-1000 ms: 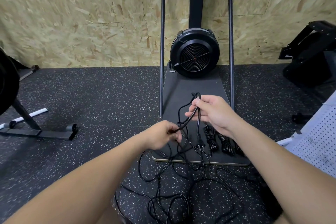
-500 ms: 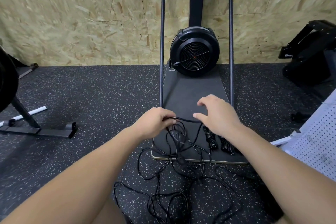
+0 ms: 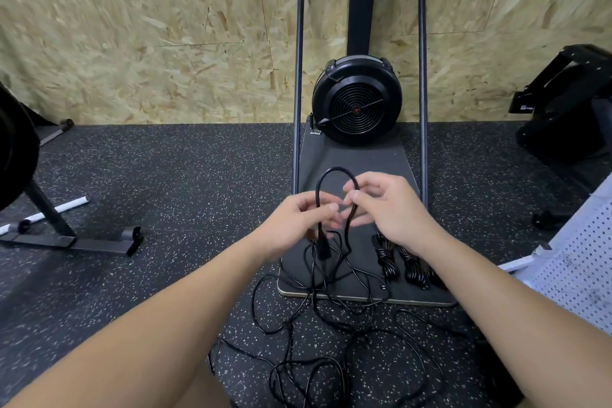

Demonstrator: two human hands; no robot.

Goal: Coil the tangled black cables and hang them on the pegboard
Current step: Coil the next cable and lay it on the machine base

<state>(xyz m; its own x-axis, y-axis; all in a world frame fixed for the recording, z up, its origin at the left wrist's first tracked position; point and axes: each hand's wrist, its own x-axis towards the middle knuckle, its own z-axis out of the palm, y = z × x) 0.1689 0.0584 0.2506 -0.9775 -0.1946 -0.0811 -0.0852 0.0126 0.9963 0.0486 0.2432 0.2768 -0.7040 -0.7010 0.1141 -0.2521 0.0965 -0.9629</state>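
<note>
Speckled black rubber floor (image 3: 172, 182) before a chipboard wall (image 3: 132, 26); at centre stands a black fan-wheel exercise machine (image 3: 357, 103) on a dark rectangular base board (image 3: 356, 159), and a white perforated pegboard (image 3: 583, 262) leans at the right edge of the floor. A tangle of thin black cables (image 3: 331, 341) sprawls over the floor off the near edge of the base board, with strands running up onto it. Three already coiled black cable bundles (image 3: 402, 260) lie side by side on the near right corner of the base board. Above the board's near half, a single raised cable loop (image 3: 336, 175) arches between the hands, its black plug end (image 3: 321, 247) hanging below. The left hand (image 3: 298, 222) pinches one leg of the loop between thumb and curled fingers; the right hand (image 3: 392, 209) pinches the other leg at thumb and forefinger, remaining fingers loosely bent. The step appears to be forming the first turn of a new coil. To do it well, each turn should probably match this loop in size, the left grip gathering turns while the right feeds slack, pausing to free any snag from the tangle rather than pulling it tight.
</note>
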